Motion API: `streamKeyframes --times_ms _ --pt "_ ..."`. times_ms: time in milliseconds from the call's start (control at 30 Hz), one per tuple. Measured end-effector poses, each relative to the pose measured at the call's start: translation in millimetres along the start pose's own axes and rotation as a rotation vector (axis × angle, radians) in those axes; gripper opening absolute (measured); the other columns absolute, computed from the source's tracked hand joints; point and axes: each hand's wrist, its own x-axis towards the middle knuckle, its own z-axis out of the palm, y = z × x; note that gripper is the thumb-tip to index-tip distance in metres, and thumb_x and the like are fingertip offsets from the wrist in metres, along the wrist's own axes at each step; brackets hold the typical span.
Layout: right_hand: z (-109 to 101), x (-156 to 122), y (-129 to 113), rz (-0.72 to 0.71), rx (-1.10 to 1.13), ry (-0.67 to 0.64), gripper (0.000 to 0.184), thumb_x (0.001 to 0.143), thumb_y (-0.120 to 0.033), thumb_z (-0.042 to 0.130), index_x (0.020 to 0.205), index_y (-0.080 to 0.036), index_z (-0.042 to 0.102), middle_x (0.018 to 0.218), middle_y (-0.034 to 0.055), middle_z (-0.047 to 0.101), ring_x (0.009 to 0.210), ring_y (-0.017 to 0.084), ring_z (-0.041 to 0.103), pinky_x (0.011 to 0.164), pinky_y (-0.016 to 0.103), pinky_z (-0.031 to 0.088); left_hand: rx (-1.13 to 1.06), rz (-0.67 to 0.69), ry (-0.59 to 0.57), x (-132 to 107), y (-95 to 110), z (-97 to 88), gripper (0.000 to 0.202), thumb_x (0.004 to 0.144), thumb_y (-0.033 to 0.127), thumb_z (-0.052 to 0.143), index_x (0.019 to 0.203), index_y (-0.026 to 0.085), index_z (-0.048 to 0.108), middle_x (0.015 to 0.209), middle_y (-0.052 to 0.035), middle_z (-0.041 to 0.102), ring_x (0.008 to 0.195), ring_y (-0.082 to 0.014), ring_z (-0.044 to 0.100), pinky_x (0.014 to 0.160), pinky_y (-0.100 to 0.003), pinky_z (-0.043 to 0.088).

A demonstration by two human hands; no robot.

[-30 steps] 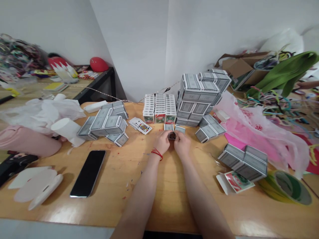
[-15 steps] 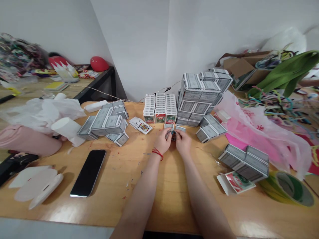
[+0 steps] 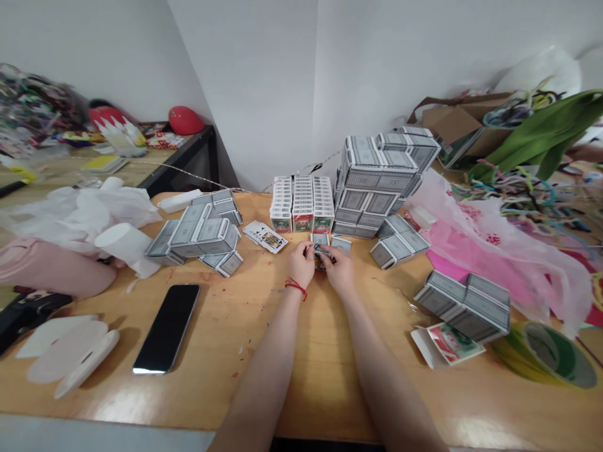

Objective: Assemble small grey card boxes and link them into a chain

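My left hand point(image 3: 301, 265), with a red string at the wrist, and my right hand point(image 3: 340, 271) meet at the middle of the wooden table point(image 3: 301, 351). Both are closed around a small pack of playing cards point(image 3: 321, 253) held between the fingertips. Just beyond the hands lie two small card packs point(image 3: 330, 240) and a row of upright red and green card boxes point(image 3: 302, 206). A few loose face-up cards point(image 3: 265, 237) lie to the left of the hands.
A tall stack of wrapped card bundles point(image 3: 377, 182) stands behind right, more bundles at left point(image 3: 202, 231) and right point(image 3: 464, 304). A black phone point(image 3: 166, 326) lies front left. White bags, a paper roll point(image 3: 123, 242), pink plastic point(image 3: 490, 245), a tape roll point(image 3: 546, 351).
Both hands have shifted slightly left and away from me, still working the small pack between the fingers. Everything else on the table stays put.
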Motion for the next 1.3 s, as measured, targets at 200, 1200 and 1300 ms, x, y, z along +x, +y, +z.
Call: streamKeyframes --times_ms 200,1200,1300 --pt "1 0 4 0.032 -0.033 0.058 0.026 0.077 -0.027 0.044 0.094 -0.018 0.063 0.090 0.0071 0.064 0.081 0.017 0.056 0.075 0.029 0.043 -0.171 -0.017 -0.044 -2 1 1.6 0.021 0.075 0.021 0.047 0.092 0.016 0.058 0.084 -0.0061 0.062 0.071 -0.0125 0.056 0.066 -0.024 0.044" --pt "4 4 10 0.216 0.208 0.030 0.028 0.072 -0.035 0.050 0.087 -0.016 0.063 0.082 0.0060 0.066 0.073 0.018 0.060 0.068 0.031 0.046 -0.273 -0.144 -0.015 3 1 3.1 0.019 0.072 0.018 0.052 0.087 0.016 0.062 0.092 -0.0071 0.064 0.087 -0.0168 0.057 0.081 -0.032 0.042" --pt "1 6 12 0.232 0.251 0.113 0.027 0.069 -0.035 0.053 0.084 -0.015 0.065 0.083 0.0065 0.066 0.075 0.018 0.059 0.072 0.032 0.045 -0.557 -0.318 -0.064 3 3 2.8 0.023 0.069 0.027 0.056 0.088 0.014 0.060 0.091 -0.0071 0.063 0.082 -0.0172 0.059 0.076 -0.033 0.046"
